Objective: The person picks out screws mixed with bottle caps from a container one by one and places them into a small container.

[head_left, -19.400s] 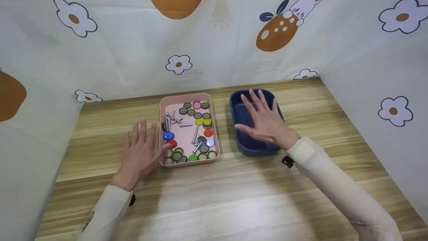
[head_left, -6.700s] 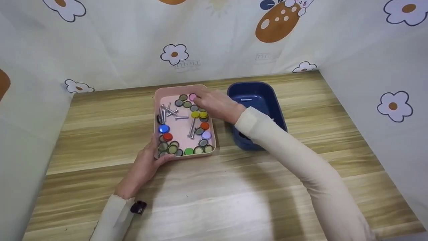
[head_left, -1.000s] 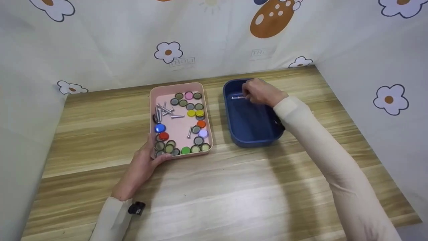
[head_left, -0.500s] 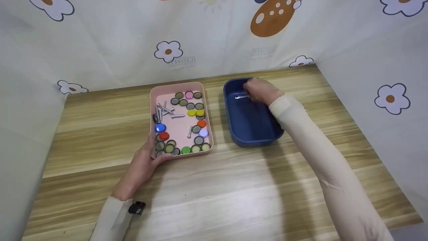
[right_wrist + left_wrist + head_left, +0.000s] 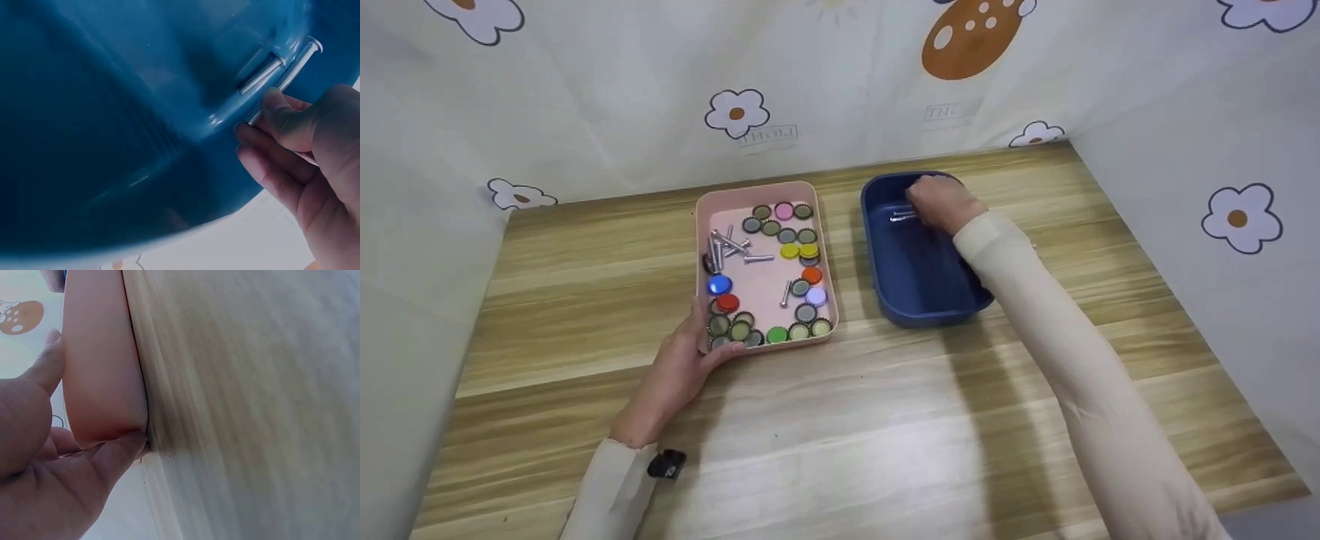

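My left hand [image 5: 679,371] holds the near-left corner of the shallow pink tray [image 5: 757,291], its thumb over the front rim. In the left wrist view, fingers curl under and around the tray's pink wall [image 5: 104,354]. Bottle caps in several colours and silver bolts [image 5: 759,259] lie in the tray. My right hand [image 5: 943,204] reaches into the far end of the dark blue bin [image 5: 934,320]. In the right wrist view, thumb and fingers pinch a silver bolt [image 5: 298,66] by its threaded end. Beside it, a second bolt [image 5: 261,76] lies on the bin floor.
Both containers stand side by side on a wood-grain table [image 5: 840,420], with a narrow gap between them. A patterned cloth [image 5: 840,82] hangs behind and along both sides. A small black device [image 5: 667,465] is at my left wrist.
Earlier both hands were spread; now the left grips the tray. The long bolt below the yellow caps has left the tray. Over the last second my right hand shifted slightly left inside the bin.
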Demonstrator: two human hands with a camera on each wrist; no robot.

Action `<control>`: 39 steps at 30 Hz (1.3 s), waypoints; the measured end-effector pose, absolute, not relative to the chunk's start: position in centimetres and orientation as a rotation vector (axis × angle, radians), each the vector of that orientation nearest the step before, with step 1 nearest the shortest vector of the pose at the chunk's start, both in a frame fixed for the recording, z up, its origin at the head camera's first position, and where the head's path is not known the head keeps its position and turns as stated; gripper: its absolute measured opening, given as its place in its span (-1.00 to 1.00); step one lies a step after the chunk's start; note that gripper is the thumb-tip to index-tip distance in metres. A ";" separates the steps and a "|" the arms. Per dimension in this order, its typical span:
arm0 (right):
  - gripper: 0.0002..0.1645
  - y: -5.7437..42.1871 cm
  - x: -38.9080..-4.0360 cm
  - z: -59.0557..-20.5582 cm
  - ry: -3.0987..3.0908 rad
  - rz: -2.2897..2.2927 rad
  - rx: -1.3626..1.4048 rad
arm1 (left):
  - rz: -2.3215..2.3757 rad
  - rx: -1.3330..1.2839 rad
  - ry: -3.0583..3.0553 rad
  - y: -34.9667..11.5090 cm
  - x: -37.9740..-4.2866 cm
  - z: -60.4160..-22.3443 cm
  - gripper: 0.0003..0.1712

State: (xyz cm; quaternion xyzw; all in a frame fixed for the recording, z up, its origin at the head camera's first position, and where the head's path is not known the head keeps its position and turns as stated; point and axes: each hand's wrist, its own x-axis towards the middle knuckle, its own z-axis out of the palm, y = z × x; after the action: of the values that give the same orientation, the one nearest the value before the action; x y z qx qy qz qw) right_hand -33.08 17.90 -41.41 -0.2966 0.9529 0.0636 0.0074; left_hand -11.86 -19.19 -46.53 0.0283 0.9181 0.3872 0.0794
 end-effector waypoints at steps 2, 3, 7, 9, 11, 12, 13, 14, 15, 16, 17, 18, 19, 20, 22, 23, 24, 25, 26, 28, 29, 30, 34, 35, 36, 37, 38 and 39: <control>-0.86 17.8 -33.1 -41.4 2.976 0.201 -0.905 | 1.158 0.091 2.750 -19.2 -11.8 -46.5 0.21; -0.86 17.7 -33.1 -41.4 2.971 0.207 -0.900 | 1.158 0.092 2.751 -19.2 -11.8 -46.5 0.20; -0.90 17.5 -33.1 -41.3 2.938 0.251 -0.882 | 1.158 0.103 2.758 -19.3 -11.8 -46.6 0.19; -0.89 17.5 -33.1 -41.3 2.934 0.260 -0.878 | 1.160 0.107 2.760 -19.3 -11.8 -46.5 0.19; -0.89 17.4 -33.0 -41.2 2.939 0.255 -0.867 | 1.165 0.107 2.760 -19.3 -11.8 -46.5 0.20; -0.89 17.4 -33.0 -41.2 2.941 0.255 -0.860 | 1.168 0.108 2.761 -19.3 -11.8 -46.6 0.21; -0.89 17.4 -33.1 -41.3 2.944 0.257 -0.860 | 1.169 0.107 2.760 -19.3 -11.8 -46.6 0.21; -0.89 17.4 -33.1 -41.4 2.944 0.257 -0.855 | 1.169 0.106 2.761 -19.3 -11.8 -46.6 0.20; -0.89 17.4 -33.1 -41.5 2.940 0.265 -0.852 | 1.166 0.107 2.766 -19.3 -11.7 -46.6 0.20; -0.89 17.5 -33.2 -41.6 2.933 0.271 -0.850 | 1.161 0.105 2.770 -19.3 -11.7 -46.6 0.20; -0.88 17.5 -33.2 -41.8 2.926 0.273 -0.841 | 1.155 0.105 2.774 -19.3 -11.7 -46.6 0.20; -0.88 17.6 -33.2 -41.9 2.915 0.276 -0.831 | 1.152 0.105 2.776 -19.3 -11.7 -46.6 0.19; -0.87 17.6 -33.3 -42.0 2.905 0.276 -0.818 | 1.148 0.106 2.779 -19.3 -11.6 -46.6 0.18; -0.87 17.7 -33.3 -42.1 2.896 0.275 -0.803 | 1.146 0.107 2.782 -19.3 -11.6 -46.6 0.18; -0.86 17.7 -33.4 -42.2 2.883 0.277 -0.788 | 1.148 0.106 2.780 -19.3 -11.7 -46.6 0.19; -0.87 17.7 -33.4 -42.2 2.878 0.276 -0.775 | 1.154 0.107 2.779 -19.2 -11.7 -46.6 0.19; -0.87 17.8 -33.4 -42.3 2.874 0.282 -0.771 | 1.159 0.108 2.776 -19.2 -11.7 -46.6 0.19; -0.87 17.8 -33.4 -42.3 2.872 0.285 -0.768 | 1.163 0.108 2.773 -19.2 -11.7 -46.6 0.19; -0.87 17.8 -33.5 -42.4 2.870 0.286 -0.765 | 1.164 0.105 2.768 -19.2 -11.7 -46.6 0.20; -0.86 17.8 -33.4 -42.4 2.871 0.291 -0.761 | 1.168 0.097 2.756 -19.2 -11.7 -46.6 0.20; -0.86 17.8 -33.4 -42.5 2.874 0.295 -0.758 | 1.167 0.092 2.750 -19.2 -11.7 -46.5 0.20; -0.85 17.7 -33.4 -42.5 2.881 0.301 -0.758 | 1.167 0.087 2.742 -19.2 -11.7 -46.5 0.20; -0.84 17.7 -33.4 -42.7 2.904 0.339 -0.745 | 1.166 0.074 2.730 -19.3 -11.7 -46.4 0.20; -0.83 17.7 -33.4 -42.7 2.906 0.346 -0.742 | 1.165 0.071 2.727 -19.3 -11.7 -46.4 0.19; -0.83 17.7 -33.4 -42.7 2.908 0.350 -0.738 | 1.165 0.069 2.726 -19.3 -11.6 -46.4 0.18; -0.83 17.8 -33.4 -42.7 2.906 0.355 -0.732 | 1.163 0.070 2.728 -19.3 -11.6 -46.3 0.18; -0.82 17.8 -33.4 -42.8 2.903 0.358 -0.727 | 1.160 0.068 2.729 -19.3 -11.6 -46.3 0.18; -0.82 17.8 -33.3 -42.7 2.902 0.357 -0.722 | 1.160 0.066 2.730 -19.3 -11.6 -46.3 0.18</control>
State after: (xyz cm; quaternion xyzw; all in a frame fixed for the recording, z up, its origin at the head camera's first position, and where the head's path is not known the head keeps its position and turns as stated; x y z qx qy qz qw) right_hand -33.35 17.76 -42.73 -0.2392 0.9615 0.1183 0.0648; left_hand -11.59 -19.30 -46.31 0.0223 0.9166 0.3896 0.0874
